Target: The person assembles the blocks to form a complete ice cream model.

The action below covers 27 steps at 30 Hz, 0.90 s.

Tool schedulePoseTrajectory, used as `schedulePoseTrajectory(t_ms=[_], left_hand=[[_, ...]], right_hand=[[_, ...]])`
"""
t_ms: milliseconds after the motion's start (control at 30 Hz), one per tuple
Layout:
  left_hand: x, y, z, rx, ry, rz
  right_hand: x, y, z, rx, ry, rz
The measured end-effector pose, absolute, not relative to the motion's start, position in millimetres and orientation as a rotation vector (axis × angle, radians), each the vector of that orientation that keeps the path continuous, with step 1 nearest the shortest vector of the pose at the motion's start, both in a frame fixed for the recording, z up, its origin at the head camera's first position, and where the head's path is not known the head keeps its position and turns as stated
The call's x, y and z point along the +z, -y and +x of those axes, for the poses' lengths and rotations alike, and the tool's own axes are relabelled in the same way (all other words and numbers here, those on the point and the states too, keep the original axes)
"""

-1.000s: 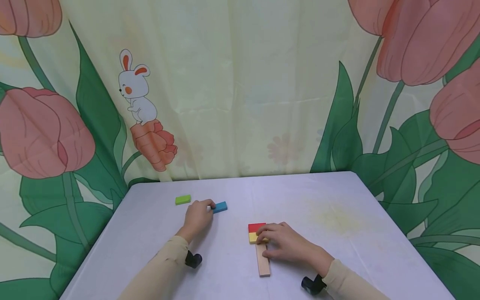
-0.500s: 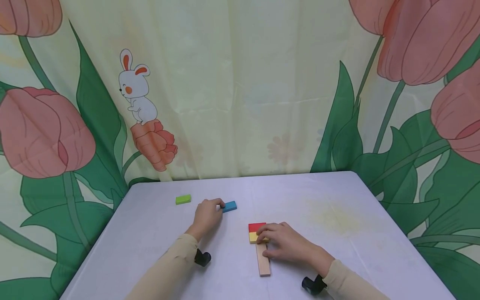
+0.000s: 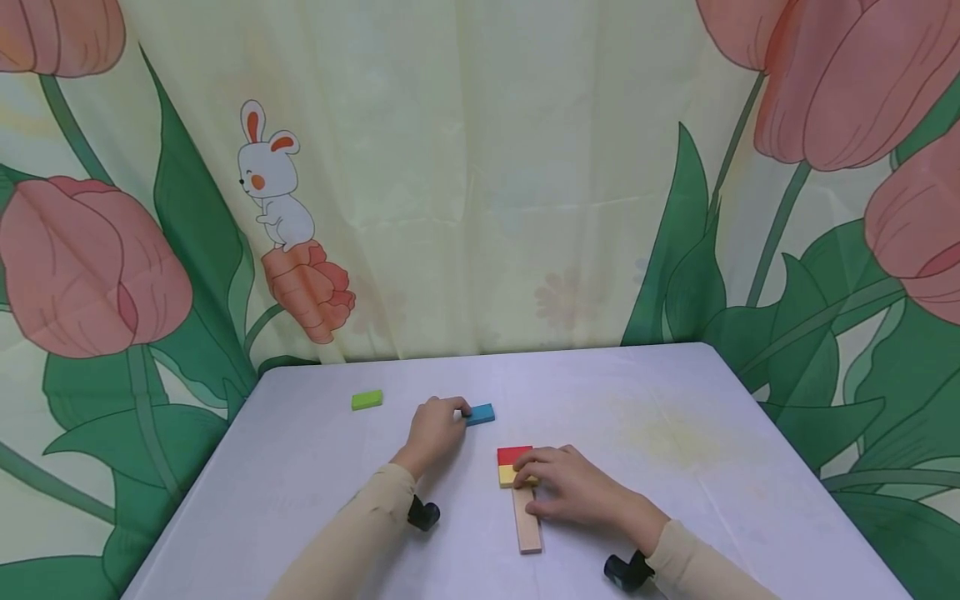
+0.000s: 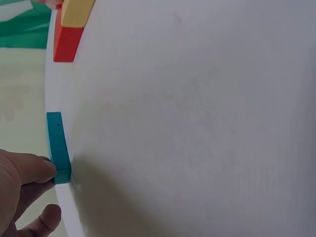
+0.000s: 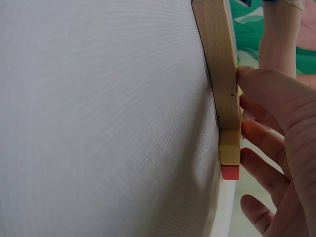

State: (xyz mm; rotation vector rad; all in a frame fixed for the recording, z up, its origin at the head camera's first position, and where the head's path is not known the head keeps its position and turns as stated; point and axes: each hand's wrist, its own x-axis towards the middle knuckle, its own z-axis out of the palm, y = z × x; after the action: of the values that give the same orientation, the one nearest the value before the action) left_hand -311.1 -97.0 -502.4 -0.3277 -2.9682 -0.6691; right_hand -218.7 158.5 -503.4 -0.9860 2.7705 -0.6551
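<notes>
In the head view my left hand (image 3: 435,432) pinches the near end of a blue block (image 3: 482,414) between thumb and fingers. Up close in the left wrist view, the blue block (image 4: 58,140) lies low along the tabletop. My right hand (image 3: 579,492) rests its fingertips on a yellow block (image 3: 506,477), and its thumb touches a long plain wooden block (image 3: 528,532). A red block (image 3: 513,455) lies against the yellow one's far side. Together these three form a T shape, partly covered by the right fingers.
A green block (image 3: 367,401) lies farther back on the left of the white-covered table (image 3: 637,567). Behind the table hangs a curtain (image 3: 480,208) printed with tulips and a rabbit. Small black cameras (image 3: 424,515) are strapped at both wrists.
The left hand has slid the blue block to the right, away from the green block and toward the red one. My right hand and the T of blocks have stayed put.
</notes>
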Motion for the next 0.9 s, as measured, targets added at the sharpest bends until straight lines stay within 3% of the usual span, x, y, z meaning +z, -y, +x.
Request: schedulePoseTrajectory(t_ms=[900], left_hand=[[-504.0, 62.9, -310.9, -0.805, 3.073, -0.496]], right_hand=[[-508.9, -160.3, -221.9, -0.682, -2.770, -0.996]])
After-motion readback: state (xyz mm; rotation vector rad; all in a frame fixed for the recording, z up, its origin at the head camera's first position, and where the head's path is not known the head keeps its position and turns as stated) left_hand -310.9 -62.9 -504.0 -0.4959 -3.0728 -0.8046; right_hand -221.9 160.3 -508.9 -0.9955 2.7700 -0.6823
